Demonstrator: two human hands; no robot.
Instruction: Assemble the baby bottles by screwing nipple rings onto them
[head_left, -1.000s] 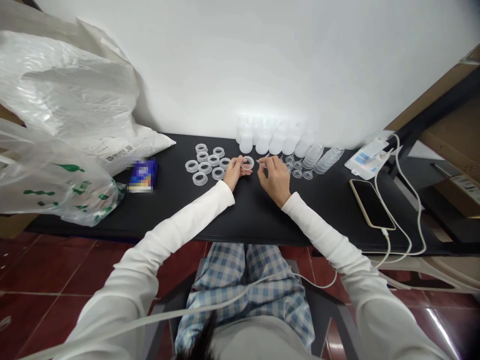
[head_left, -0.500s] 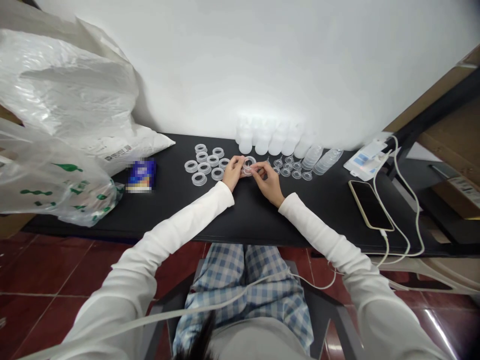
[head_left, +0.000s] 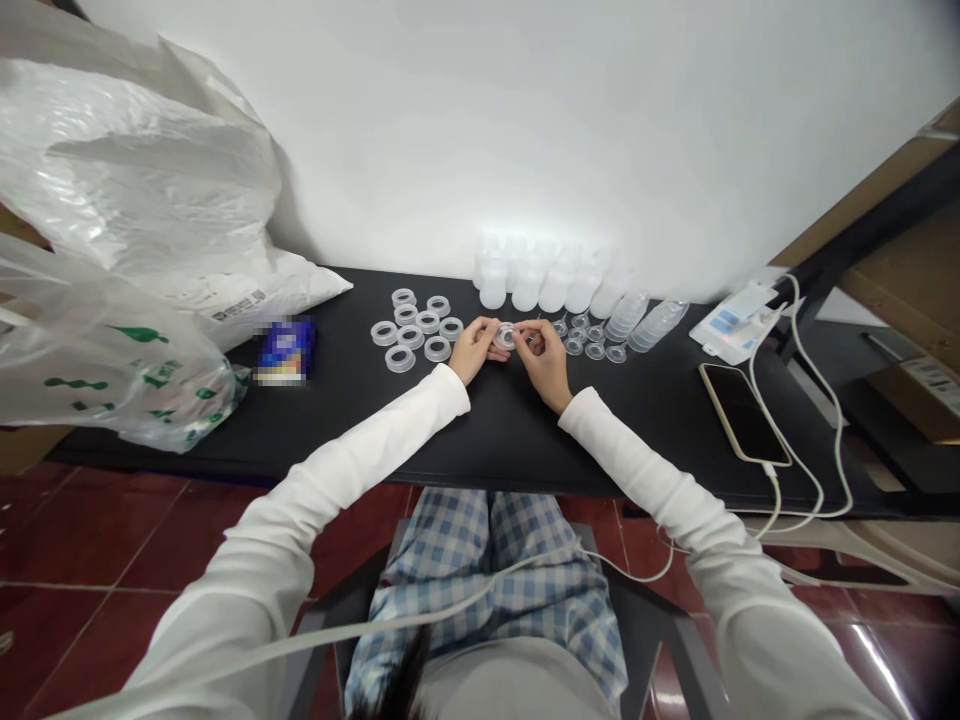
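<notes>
Above the black table, both hands meet at a translucent plastic screw ring (head_left: 505, 335). My left hand (head_left: 474, 349) is closed on its left side between thumb and fingers. On the opposite side my right hand (head_left: 546, 362) is closed in a pinch at the ring's edge. Whether a clear insert sits inside the ring is too small to tell. Several loose screw rings (head_left: 407, 338) lie left of my left hand. Just beyond my right hand are several small clear flanged pieces, like bottle teats (head_left: 595, 350), partly hidden by the fingers.
White bottles (head_left: 553, 290) stand by the wall, beside stacked clear cups (head_left: 658, 326). On the right lie a phone (head_left: 744, 412), white cable and a white packet (head_left: 735, 320). Large plastic bags (head_left: 135, 180) and a blue pack (head_left: 286, 350) occupy the left.
The ring has moved slightly right and tipped flatter between my hands. My right hand's fingers have shifted to its upper right edge.
</notes>
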